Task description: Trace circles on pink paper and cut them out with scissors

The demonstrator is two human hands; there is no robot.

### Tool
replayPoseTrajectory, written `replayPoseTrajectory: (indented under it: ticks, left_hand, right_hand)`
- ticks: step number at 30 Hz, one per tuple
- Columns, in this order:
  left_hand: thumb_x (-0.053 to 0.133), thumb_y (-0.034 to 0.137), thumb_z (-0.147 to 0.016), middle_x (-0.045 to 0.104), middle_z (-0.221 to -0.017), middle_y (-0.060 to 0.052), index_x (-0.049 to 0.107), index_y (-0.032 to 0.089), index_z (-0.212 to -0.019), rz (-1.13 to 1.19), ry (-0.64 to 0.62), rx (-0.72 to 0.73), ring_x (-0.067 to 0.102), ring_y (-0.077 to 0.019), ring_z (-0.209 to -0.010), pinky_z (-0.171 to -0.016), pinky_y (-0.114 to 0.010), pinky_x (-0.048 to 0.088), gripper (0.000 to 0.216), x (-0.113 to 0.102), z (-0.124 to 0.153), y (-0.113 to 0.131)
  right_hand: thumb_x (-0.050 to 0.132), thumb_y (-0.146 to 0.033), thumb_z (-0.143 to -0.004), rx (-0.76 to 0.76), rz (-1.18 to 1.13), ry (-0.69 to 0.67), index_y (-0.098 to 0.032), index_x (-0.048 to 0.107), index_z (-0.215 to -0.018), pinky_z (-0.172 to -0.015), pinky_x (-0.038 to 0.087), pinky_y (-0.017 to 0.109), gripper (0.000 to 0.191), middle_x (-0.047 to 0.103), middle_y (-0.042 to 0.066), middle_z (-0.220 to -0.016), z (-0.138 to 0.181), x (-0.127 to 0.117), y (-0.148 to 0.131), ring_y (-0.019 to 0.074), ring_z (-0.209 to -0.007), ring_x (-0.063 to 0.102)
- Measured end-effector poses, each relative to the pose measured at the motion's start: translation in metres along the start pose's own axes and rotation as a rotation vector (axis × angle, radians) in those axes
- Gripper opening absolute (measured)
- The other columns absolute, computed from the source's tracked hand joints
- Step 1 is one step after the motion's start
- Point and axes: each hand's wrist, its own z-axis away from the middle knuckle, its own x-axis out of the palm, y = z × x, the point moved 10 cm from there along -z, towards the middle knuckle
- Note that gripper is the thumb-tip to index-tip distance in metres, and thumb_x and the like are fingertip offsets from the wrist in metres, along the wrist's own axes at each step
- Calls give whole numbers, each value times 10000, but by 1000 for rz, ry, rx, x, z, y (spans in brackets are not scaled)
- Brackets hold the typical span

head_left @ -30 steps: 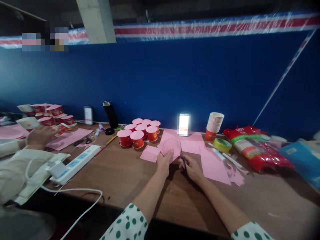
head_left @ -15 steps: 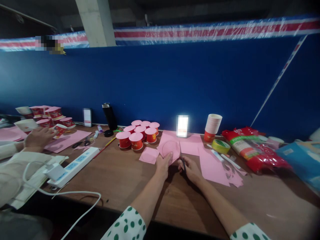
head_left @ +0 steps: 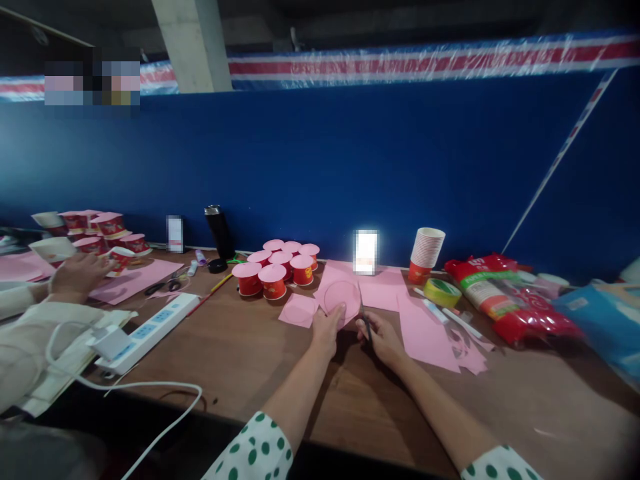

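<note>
My left hand [head_left: 327, 330] pinches the lower edge of a piece of pink paper [head_left: 341, 297] with a circle drawn on it. In my right hand [head_left: 383, 339] is a pair of scissors [head_left: 367, 321], its blades at the right side of that paper, close to the circle's line. A smaller pink square [head_left: 297, 311], also marked with a circle, lies left of my left hand. Larger pink sheets [head_left: 425, 337] are spread behind and to the right. Further left stand several red paper cups [head_left: 273, 283], topped with pink discs.
A stack of paper cups [head_left: 427, 250], yellow tape [head_left: 442, 293], markers and a red bag [head_left: 500, 293] are at the right. A phone [head_left: 366, 253] leans on the blue partition. On the left are a power strip [head_left: 155, 330], a black bottle [head_left: 219, 233] and a co-worker's hand [head_left: 77, 277].
My hands, the paper and the scissors are almost where they were. A blurred patch beyond the partition at upper left has grown wider.
</note>
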Motion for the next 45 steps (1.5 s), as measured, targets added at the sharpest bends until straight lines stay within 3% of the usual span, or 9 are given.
replayPoseTrajectory:
  ticks: [24, 33, 45]
  left_hand:
    - [806, 399, -537, 673, -679, -77, 636, 89, -821, 18, 19, -21, 641, -179, -617, -586, -289, 514, 453, -2, 0, -1]
    - [791, 429, -554, 690, -720, -101, 655, 69, -878, 49, -93, 4, 644, -184, -620, -608, -304, 513, 503, 9, 4, 1]
    - [807, 425, -523, 694, -737, -110, 654, 70, -849, 28, -37, -17, 646, -185, -631, -600, -299, 511, 506, 4, 1, 0]
  right_hand:
    - [577, -424, -805, 17, -18, -6, -184, 590, -981, -487, 429, 228, 298, 563, -28, -609, 0, 1, 1, 116, -514, 514]
    - [566, -447, -806, 25, -40, 4, -188, 580, -952, -467, 415, 219, 298, 570, -19, -619, 1, 1, 0, 119, -518, 522]
    - [556, -460, -807, 8, -7, -2, -183, 595, -956, -471, 423, 229, 316, 558, -22, -597, 0, 0, -3, 122, -506, 510]
